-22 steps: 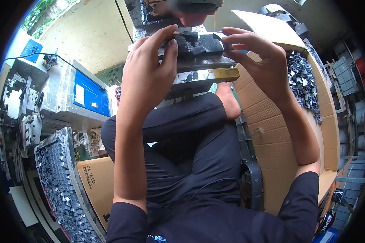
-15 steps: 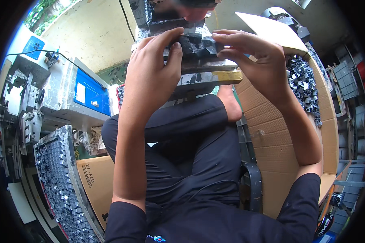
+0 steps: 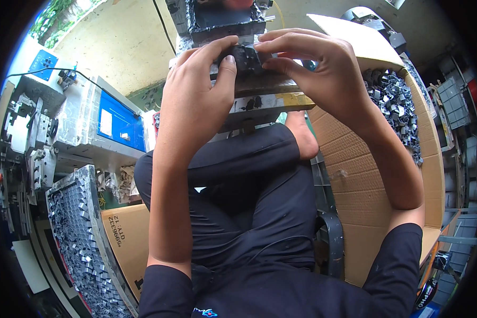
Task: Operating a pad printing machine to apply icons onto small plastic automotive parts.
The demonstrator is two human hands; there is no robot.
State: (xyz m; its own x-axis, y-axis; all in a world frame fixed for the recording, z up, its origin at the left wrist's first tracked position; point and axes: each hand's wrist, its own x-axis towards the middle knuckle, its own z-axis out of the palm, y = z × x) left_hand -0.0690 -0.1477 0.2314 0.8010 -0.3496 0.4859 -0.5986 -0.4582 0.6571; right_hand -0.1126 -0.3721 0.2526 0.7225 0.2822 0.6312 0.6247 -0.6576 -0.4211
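A dark block-like fixture with a rough black surface sits on a metal machine table, straight ahead of me. My left hand lies along its left side, index finger and thumb closed against its edge. From the right, my right hand reaches in with fingertips pinched at the block's upper right. A small dark piece with a shiny face shows between those fingertips, partly hidden by them. Above the block is the machine's black-smeared frame.
At right stands an open cardboard box with many small dark metal-like clips. A tray of similar pieces leans at lower left beside a closed carton. A blue-panelled machine cabinet stands left.
My right hand has moved left with the small piece, up to the block. My left hand stays nearly in place. The machine's reddish part overhead has moved up and back.
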